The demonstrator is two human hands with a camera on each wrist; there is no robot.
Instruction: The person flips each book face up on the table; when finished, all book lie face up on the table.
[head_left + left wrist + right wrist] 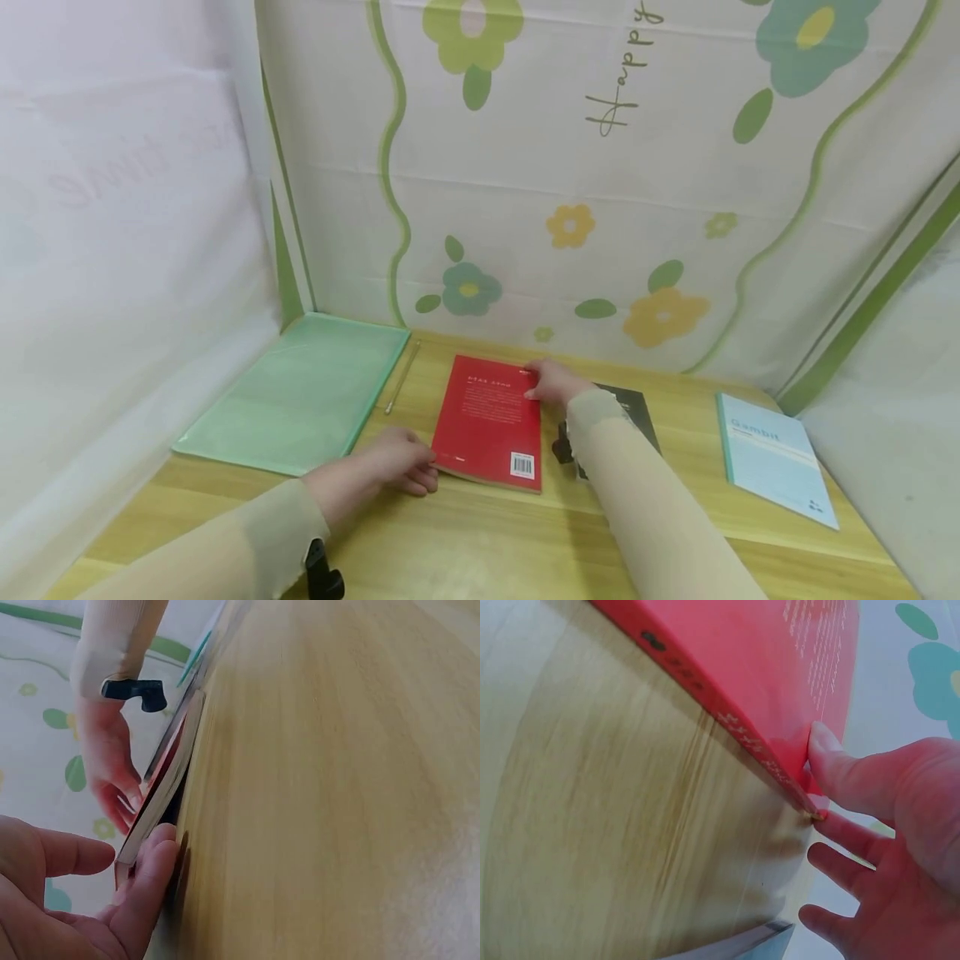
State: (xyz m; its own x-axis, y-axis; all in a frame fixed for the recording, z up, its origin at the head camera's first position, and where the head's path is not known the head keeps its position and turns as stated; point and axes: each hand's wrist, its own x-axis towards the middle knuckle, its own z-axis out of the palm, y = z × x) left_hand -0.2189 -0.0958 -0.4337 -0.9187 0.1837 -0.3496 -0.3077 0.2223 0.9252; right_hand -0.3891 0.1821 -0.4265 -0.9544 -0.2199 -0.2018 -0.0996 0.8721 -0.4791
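Observation:
A red book [489, 421] lies with its barcode side up, between my two hands. My left hand [401, 461] holds its near left corner; in the left wrist view the thumb is at the corner and the fingers [154, 877] reach under the pages, with that edge tilted up off the wood. At the far right corner, my right hand [558, 383] pinches the book, thumb on the cover and index finger at the underside. The other right fingers [829, 922] are spread apart. The spine [705, 701] shows in the right wrist view.
A pale green folder [292, 392] lies on the left of the wooden table [465, 550], with a thin rod [402, 379] beside it. A dark book [637, 408] is partly hidden under my right forearm. Farther right lies a light blue "Gambit" book [776, 458]. Printed cloth [495, 183] hangs behind.

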